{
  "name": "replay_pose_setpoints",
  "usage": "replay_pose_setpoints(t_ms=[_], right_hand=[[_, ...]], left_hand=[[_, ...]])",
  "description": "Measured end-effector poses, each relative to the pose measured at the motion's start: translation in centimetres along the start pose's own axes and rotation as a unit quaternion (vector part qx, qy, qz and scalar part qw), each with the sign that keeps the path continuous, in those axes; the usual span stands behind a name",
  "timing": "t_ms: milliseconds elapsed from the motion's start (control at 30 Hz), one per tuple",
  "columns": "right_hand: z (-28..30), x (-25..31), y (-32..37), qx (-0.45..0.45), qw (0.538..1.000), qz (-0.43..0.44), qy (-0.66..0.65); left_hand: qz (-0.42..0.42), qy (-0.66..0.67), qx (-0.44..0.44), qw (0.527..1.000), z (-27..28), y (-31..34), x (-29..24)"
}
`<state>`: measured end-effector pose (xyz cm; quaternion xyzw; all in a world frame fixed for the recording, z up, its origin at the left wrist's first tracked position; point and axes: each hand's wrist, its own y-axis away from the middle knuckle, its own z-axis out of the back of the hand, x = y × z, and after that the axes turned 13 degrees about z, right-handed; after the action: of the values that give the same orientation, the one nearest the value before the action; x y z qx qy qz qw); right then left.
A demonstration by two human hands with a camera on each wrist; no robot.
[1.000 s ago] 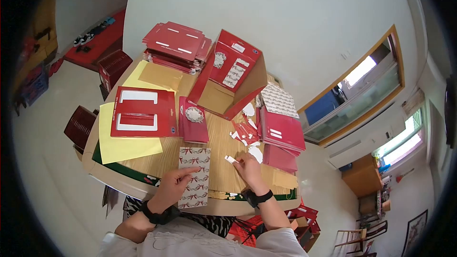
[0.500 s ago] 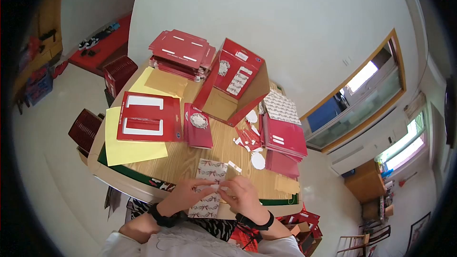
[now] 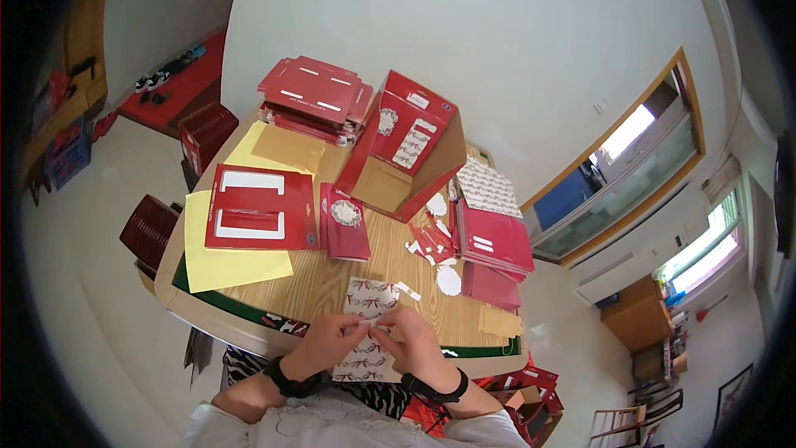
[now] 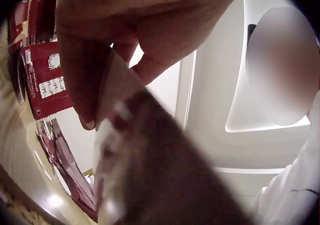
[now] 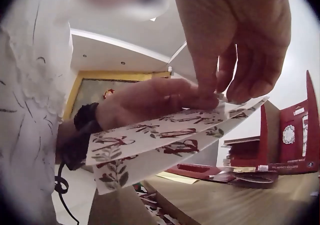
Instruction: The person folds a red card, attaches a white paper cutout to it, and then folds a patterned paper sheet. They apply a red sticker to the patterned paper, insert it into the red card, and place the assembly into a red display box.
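A folded card with red bows and leaves (image 3: 362, 362) is held at the table's front edge. My left hand (image 3: 326, 343) pinches the card near its middle; in the left wrist view the card (image 4: 145, 150) runs from under its fingers. My right hand (image 3: 414, 343) meets it there, fingertips pinching a small white piece (image 3: 370, 323) over the card. Both hands nearly touch in the right wrist view, where the right hand (image 5: 240, 40) comes from above and the card (image 5: 165, 135) shows two layers. Fingertips partly hide the white piece.
A white strip (image 3: 409, 291) lies just beyond the card. Farther back are an open red box (image 3: 401, 149), a red package (image 3: 261, 207) on yellow sheets, a red folder (image 3: 346, 232) and stacked red envelopes (image 3: 493, 236). White and red scraps (image 3: 431, 241) lie at right.
Since a second ago my right hand has moved left from the white strip, which now lies on the table, to meet my left hand over the card. The card sits slightly farther right and lower.
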<state>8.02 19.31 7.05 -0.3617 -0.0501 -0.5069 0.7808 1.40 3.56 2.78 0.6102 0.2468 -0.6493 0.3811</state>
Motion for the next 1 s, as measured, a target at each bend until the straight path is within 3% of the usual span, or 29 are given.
replay_pose_setpoints(t_ms=[200, 300, 400, 600, 667, 833, 933, 1000], right_hand=[[0.4, 0.2, 0.0, 0.003, 1.000, 0.005, 0.006], [0.4, -0.3, 0.4, -0.021, 0.998, -0.020, -0.053], [1.8, -0.2, 1.1, -0.033, 0.995, -0.090, -0.024], [0.2, -4.3, 5.6, 0.171, 0.972, -0.163, 0.000], [-0.4, -5.6, 6.9, 0.170, 0.972, -0.162, -0.009], [0.1, -4.5, 6.4, 0.129, 0.969, -0.210, 0.004], [0.9, -2.4, 4.9, -0.029, 0.993, -0.112, -0.013], [1.7, -0.8, 3.3, -0.053, 0.998, 0.014, 0.035]], left_hand=[[0.003, 0.016, 0.016, 1.000, 0.2, 0.1, -0.6], [0.006, 0.004, 0.005, 1.000, 0.1, 0.1, -0.4], [0.029, 0.009, -0.016, 0.999, 0.7, 0.4, -0.5], [0.064, 0.074, -0.034, 0.995, 2.4, 0.5, 0.7], [0.029, 0.123, -0.042, 0.991, 2.4, 0.1, 1.8], [0.051, 0.188, 0.011, 0.981, 2.5, 0.4, 1.9], [0.092, 0.221, 0.057, 0.969, 2.2, 0.7, 0.7], [0.096, 0.193, 0.082, 0.973, 2.0, 0.8, 0.3]])
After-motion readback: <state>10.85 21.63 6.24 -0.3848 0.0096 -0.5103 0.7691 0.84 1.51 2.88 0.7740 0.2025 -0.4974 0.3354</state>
